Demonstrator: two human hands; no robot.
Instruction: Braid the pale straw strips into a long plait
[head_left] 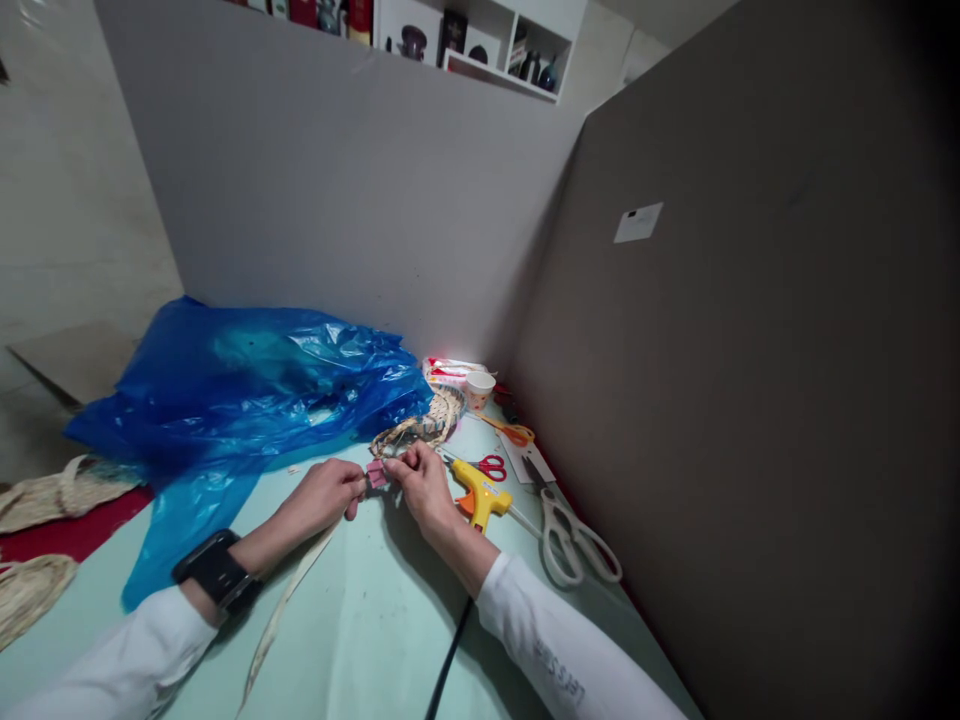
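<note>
Both left hand [328, 490] and right hand [426, 487] pinch a pink piece [377, 474]; sleeve lettering [559, 674] illegible.

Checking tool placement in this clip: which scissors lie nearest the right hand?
The red-handled scissors, beside the yellow glue gun; the orange pair and white pair lie farther off.

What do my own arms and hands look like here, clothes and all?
Both arms wear white long sleeves. The right sleeve has dark lettering along the forearm; on the left sleeve I see none. A black watch or band with a wide, dark face sits on the left wrist. Both hands are bare, without gloves.
</note>
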